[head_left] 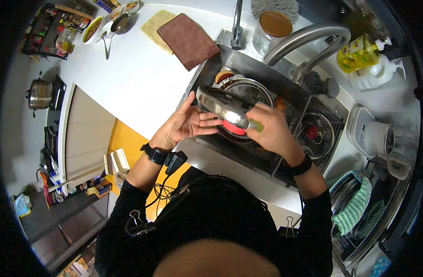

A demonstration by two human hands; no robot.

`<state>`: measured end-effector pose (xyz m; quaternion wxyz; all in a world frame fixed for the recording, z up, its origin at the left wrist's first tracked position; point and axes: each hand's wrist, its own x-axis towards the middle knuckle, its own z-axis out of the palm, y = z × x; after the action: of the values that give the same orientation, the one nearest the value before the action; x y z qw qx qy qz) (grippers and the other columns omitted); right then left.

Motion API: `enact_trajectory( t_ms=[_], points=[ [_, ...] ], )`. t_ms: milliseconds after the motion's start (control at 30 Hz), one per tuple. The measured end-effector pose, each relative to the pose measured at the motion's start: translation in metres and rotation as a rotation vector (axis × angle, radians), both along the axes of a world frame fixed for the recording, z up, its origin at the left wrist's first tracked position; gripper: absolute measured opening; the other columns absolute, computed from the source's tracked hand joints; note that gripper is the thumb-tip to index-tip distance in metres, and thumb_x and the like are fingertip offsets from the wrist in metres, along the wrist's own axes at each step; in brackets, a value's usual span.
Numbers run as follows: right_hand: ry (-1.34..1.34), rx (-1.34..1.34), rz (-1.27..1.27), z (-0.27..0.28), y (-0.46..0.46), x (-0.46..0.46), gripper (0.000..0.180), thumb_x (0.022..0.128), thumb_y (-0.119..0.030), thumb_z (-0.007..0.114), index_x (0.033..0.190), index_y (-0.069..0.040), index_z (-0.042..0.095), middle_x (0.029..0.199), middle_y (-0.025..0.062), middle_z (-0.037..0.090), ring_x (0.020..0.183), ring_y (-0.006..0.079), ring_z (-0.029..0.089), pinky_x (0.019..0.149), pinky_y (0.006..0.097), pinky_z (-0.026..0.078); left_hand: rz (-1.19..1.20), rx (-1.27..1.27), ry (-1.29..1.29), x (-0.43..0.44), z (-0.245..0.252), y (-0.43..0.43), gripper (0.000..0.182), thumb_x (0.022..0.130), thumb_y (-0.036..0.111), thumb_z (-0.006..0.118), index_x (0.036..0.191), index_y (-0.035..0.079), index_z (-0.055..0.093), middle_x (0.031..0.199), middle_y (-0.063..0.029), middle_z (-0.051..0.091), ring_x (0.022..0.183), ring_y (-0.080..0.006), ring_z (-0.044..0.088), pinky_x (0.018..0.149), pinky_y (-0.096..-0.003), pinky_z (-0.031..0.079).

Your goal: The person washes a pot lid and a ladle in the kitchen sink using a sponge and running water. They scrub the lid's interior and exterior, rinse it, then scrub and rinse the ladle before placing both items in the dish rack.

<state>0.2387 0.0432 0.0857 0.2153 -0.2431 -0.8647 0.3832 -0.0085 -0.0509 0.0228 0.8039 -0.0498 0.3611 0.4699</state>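
A shiny steel pan (220,104) is held tilted on its side over the sink (206,74). My right hand (272,130), slightly blurred, closes on the pan's right end, where a yellow-green piece (256,125) shows beside the fingers; whether it is a handle or a sponge is unclear. My left hand (190,124) has its palm up and fingers apart at the pan's left side; whether the fingertips touch it is hard to tell. Below the pan, a red object (234,128) is partly hidden. Behind it sits a round metal-rimmed vessel (267,90) in the basin.
A curved steel faucet (312,33) arches over the basin's far side. A wire basket (327,104) occupies the sink's right end. Brown and yellow cloths (189,41) (157,27) lie on the white counter (135,83). Soap bottles (358,53) and a lidded jar (272,33) stand behind.
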Motion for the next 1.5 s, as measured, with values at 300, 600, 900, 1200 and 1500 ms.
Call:
enact_trajectory(
  t_ms=[300, 600, 900, 1200, 1500],
  points=[
    [-0.184, 0.249, 0.349, -0.006, -0.03, 0.014, 0.014, 0.07, -0.008, 0.069, 0.076, -0.006, 0.056, 0.075, 0.0063, 0.048, 0.074, 0.0224, 0.056, 0.059, 0.0354, 0.047, 0.068, -0.112, -0.018, 0.025, -0.021, -0.04, 0.034, 0.072, 0.009, 0.057, 0.103, -0.004, 0.057, 0.097, -0.0141, 0.065, 0.085, -0.0257, 0.065, 0.083, -0.0412, 0.052],
    [0.164, -0.621, -0.481, -0.08, 0.034, 0.014, 0.035, 0.082, -0.017, 0.064, 0.113, -0.004, 0.057, 0.102, 0.0137, 0.056, 0.093, 0.0223, 0.057, 0.08, 0.0333, 0.046, 0.128, 0.017, 0.27, 0.023, -0.021, -0.049, 0.034, 0.067, 0.001, 0.06, 0.101, -0.002, 0.058, 0.093, -0.0107, 0.065, 0.088, -0.0233, 0.063, 0.083, -0.0428, 0.05],
    [0.082, 0.048, 0.105, -0.086, -0.06, -0.046, 0.036, 0.072, 0.009, 0.049, 0.105, -0.004, 0.059, 0.099, 0.0158, 0.061, 0.102, 0.0341, 0.053, 0.086, 0.0398, 0.044, 0.217, 0.114, 0.237, 0.022, -0.041, -0.041, 0.036, 0.068, -0.009, 0.055, 0.102, 0.0, 0.059, 0.093, -0.0097, 0.064, 0.084, -0.0218, 0.062, 0.076, -0.0392, 0.052],
    [-0.04, 0.361, -0.144, -0.083, 0.022, -0.058, 0.026, 0.071, 0.004, 0.054, 0.092, -0.007, 0.064, 0.098, 0.0063, 0.059, 0.094, 0.0267, 0.053, 0.08, 0.0354, 0.047, 0.123, 0.085, 0.327, 0.026, -0.028, -0.038, 0.048, 0.067, -0.009, 0.056, 0.114, 0.0, 0.051, 0.094, -0.0106, 0.063, 0.082, -0.0215, 0.063, 0.076, -0.0359, 0.053],
    [-0.042, 0.338, -0.13, -0.088, -0.02, -0.072, 0.032, 0.069, -0.003, 0.057, 0.098, -0.013, 0.064, 0.095, 0.0057, 0.064, 0.091, 0.0248, 0.053, 0.079, 0.0382, 0.041, 0.167, 0.101, 0.275, 0.034, -0.038, -0.035, 0.046, 0.067, -0.005, 0.056, 0.112, 0.001, 0.053, 0.093, -0.0076, 0.061, 0.083, -0.0215, 0.061, 0.075, -0.0376, 0.051]
  ],
)
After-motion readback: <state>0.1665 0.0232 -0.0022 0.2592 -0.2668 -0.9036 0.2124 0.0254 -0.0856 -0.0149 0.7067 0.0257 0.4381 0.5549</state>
